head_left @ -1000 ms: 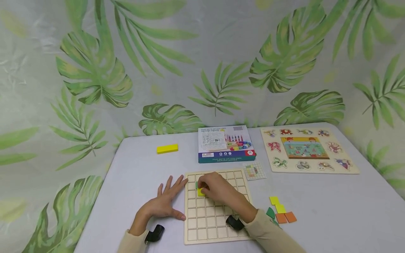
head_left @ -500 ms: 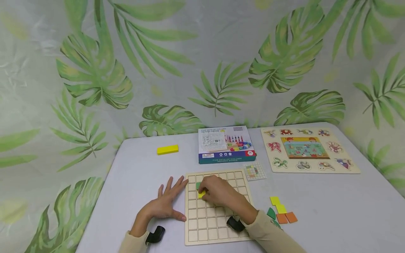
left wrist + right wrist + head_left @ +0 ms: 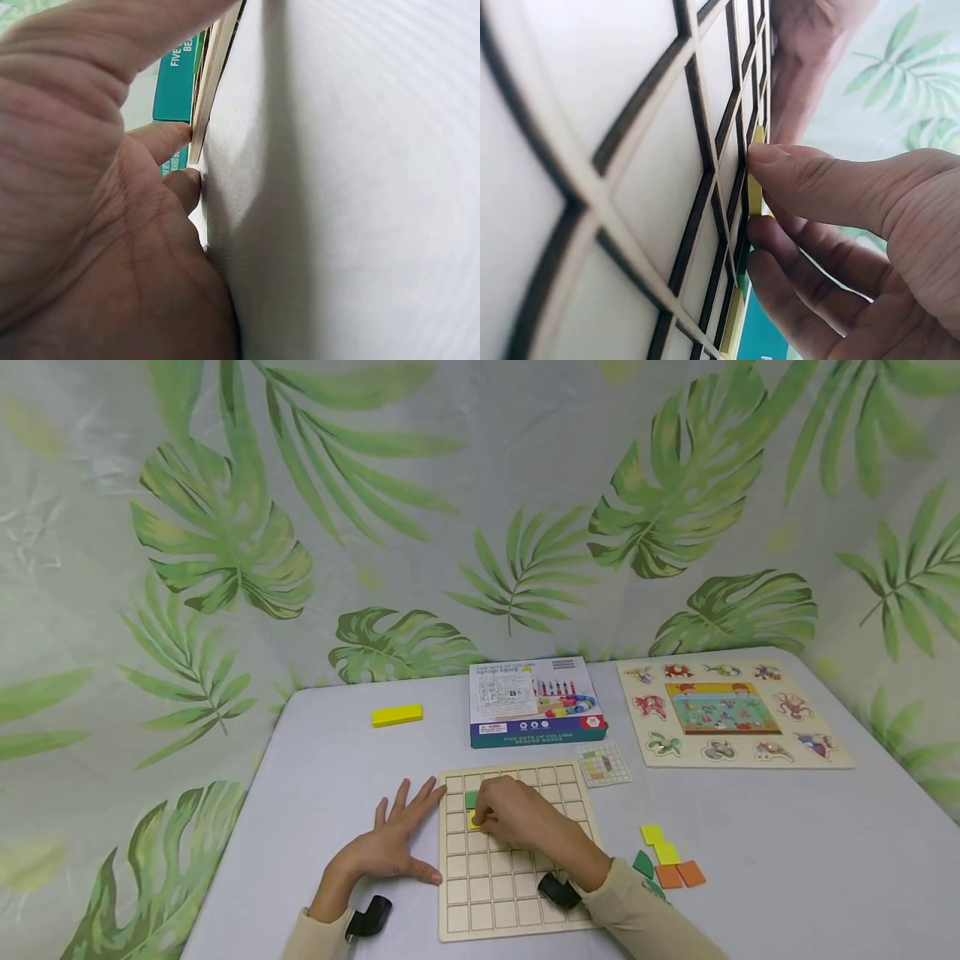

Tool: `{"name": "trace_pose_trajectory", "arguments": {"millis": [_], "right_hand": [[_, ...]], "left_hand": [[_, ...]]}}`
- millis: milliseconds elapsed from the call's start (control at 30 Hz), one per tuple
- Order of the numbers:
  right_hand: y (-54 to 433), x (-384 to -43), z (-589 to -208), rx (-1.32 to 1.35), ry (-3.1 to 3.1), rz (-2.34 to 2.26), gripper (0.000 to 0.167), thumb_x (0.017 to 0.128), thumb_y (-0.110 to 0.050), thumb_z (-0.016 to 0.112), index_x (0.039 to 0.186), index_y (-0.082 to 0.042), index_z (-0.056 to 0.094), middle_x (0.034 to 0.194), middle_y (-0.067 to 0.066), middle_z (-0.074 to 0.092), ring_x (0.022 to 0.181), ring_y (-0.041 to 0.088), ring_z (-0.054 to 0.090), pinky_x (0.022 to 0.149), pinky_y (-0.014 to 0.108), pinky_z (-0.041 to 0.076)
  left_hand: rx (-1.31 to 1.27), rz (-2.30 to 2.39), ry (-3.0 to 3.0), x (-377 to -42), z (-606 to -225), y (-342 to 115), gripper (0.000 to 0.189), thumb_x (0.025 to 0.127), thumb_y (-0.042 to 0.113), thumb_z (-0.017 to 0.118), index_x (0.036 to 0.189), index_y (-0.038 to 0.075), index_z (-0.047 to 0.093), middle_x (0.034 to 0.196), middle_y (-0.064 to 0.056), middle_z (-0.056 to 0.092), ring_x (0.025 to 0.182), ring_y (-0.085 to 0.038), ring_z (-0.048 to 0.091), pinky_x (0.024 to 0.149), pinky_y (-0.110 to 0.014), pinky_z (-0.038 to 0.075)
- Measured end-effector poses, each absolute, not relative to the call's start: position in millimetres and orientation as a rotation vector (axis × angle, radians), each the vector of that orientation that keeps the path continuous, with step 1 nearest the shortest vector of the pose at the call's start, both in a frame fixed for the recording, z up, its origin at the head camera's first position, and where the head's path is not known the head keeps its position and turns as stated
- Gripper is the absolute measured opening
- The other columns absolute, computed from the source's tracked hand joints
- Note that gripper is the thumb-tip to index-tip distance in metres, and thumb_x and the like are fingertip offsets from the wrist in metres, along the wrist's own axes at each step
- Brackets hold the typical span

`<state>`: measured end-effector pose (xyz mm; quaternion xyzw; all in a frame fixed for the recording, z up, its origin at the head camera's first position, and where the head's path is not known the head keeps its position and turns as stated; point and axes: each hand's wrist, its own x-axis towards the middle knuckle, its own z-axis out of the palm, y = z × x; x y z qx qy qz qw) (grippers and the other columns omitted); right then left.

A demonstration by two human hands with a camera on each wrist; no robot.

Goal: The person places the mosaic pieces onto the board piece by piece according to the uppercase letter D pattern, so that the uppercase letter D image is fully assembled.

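Note:
A pale wooden grid board (image 3: 491, 891) lies on the white cloth. My right hand (image 3: 517, 810) reaches over it, thumb and fingers curled at a yellow square tile (image 3: 474, 819) in the upper left part of the grid. In the right wrist view the thumb presses on the edge of this yellow tile (image 3: 756, 176), with fingertips close beside it. A green piece (image 3: 471, 799) sits in the cell just above, partly hidden by the fingers. My left hand (image 3: 390, 842) is spread at the board's left side, fingertips and thumb at its edge.
Loose yellow tiles (image 3: 664, 853), orange tiles (image 3: 669, 877) and green curved pieces (image 3: 643, 864) lie to the right of the board. A pattern card (image 3: 615, 767), a beading box (image 3: 534, 735) and a sea-animal puzzle (image 3: 705, 752) are behind. A yellow block (image 3: 397, 715) lies back left.
My right fingers have shifted slightly right at the yellow tile, and more of the green piece above it shows. The left hand keeps its place at the board's edge.

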<state>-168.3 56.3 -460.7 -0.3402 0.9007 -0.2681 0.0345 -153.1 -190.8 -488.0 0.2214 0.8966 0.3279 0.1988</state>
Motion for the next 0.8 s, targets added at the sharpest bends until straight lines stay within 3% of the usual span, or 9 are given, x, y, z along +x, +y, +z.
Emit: {"name": "trace_pose_trajectory", "arguments": {"millis": [800], "right_hand": [[53.8, -167.1, -465.2, -1.021, 2.789, -0.811, 0.007, 0.083, -0.004, 0.079, 0.085, -0.011, 0.081, 0.084, -0.003, 0.073, 0.084, 0.01, 0.067, 0.075, 0.022, 0.056]], "left_hand": [[0.642, 0.894, 2.524, -153.3, -489.4, -190.9, 0.125, 0.064, 0.043, 0.092, 0.162, 0.017, 0.019, 0.17, -0.011, 0.004, 0.152, -0.045, -0.017, 0.113, -0.072, -0.014]]}}
